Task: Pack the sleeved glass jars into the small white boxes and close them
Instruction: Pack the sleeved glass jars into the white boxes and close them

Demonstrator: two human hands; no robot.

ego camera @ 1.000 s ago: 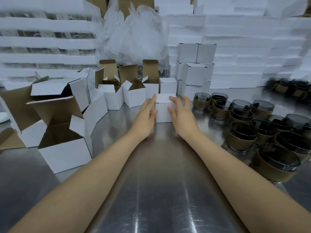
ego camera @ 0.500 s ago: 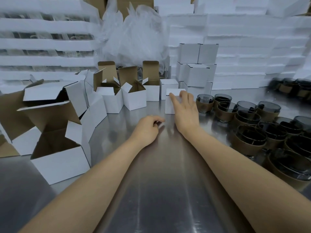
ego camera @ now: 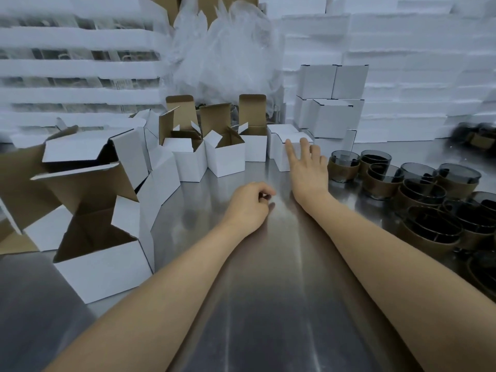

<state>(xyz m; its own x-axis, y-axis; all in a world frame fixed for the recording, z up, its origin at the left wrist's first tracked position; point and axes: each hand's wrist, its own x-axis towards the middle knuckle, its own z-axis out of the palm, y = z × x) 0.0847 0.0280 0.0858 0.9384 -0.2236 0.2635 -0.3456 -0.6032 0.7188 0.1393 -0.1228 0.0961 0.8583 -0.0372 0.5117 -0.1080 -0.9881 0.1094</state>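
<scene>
A closed small white box [ego camera: 284, 157] stands at the far middle of the steel table [ego camera: 268, 304]. My right hand [ego camera: 308, 167] lies against its near right face with fingers straight and spread. My left hand [ego camera: 249, 205] hovers low over the table nearer to me, fingers loosely curled and holding nothing. Several dark glass jars in brown sleeves [ego camera: 429, 194] stand in rows on the right. Open white boxes with brown insides [ego camera: 225, 154] wait behind and to the left of my hands.
A larger heap of open boxes [ego camera: 99, 224] fills the left side. Closed white boxes [ego camera: 332, 108] are stacked at the back right. Crumpled clear plastic [ego camera: 225, 55] and white foam sheets [ego camera: 416, 76] line the back wall.
The closed box has slid away from me toward the back stack under my right hand. My left hand let go of it, drew back and curled.
</scene>
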